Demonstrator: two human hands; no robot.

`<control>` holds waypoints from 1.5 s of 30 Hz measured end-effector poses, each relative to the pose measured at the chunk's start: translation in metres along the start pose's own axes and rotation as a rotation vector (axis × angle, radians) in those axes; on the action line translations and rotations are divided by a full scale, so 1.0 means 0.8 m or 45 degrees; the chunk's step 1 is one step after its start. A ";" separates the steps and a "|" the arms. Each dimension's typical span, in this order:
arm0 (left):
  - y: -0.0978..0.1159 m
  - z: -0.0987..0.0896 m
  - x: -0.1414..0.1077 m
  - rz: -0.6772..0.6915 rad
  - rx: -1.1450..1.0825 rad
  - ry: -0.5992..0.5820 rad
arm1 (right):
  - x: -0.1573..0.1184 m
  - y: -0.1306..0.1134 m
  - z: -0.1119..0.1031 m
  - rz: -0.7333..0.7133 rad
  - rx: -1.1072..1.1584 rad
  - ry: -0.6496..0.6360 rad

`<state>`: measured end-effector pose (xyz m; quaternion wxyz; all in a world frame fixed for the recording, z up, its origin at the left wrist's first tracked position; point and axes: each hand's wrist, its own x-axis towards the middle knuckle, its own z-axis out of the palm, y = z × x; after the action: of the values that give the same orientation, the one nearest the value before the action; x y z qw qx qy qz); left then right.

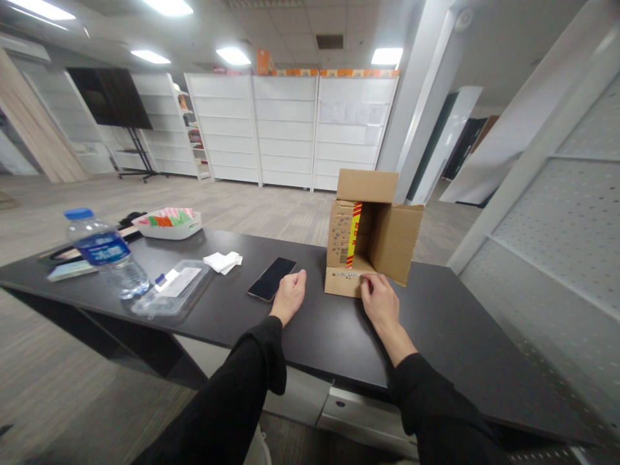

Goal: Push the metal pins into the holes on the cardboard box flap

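Note:
A cardboard box [371, 236] lies on its side on the dark table, its open mouth towards me and its flaps folded outward. On the lower flap [341, 284] runs a row of small shiny metal pieces, too small to name. More such pieces dot the left flap [338, 236], beside a yellow and red tape strip [355, 232]. My right hand [381, 298] is closed, its fingertips pinched at the lower flap's edge; what they hold is hidden. My left hand [289, 294] is curled in a fist just right of a black phone [272, 279], its inside hidden.
Left of the phone lie folded white tissues [223, 261] and a clear plastic case [169, 290]. A water bottle [106, 252] leans at the table's left, near a white basket [167, 226] with colourful packets. A perforated panel [557, 239] rises along the right side.

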<state>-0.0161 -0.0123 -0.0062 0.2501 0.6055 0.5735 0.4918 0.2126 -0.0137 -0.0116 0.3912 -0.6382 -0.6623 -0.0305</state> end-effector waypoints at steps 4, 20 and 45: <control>0.000 0.000 0.000 -0.002 0.003 -0.001 | 0.000 0.001 0.001 0.000 -0.019 -0.019; 0.004 -0.001 -0.001 -0.003 -0.039 0.002 | 0.001 0.006 0.008 -0.238 -0.164 0.103; 0.003 0.002 0.000 -0.015 -0.050 -0.004 | -0.003 -0.015 0.009 -0.487 -0.293 -0.036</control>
<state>-0.0138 -0.0124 -0.0050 0.2657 0.5978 0.5669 0.5007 0.1985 -0.0144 -0.0125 0.2935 -0.5419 -0.7689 -0.1707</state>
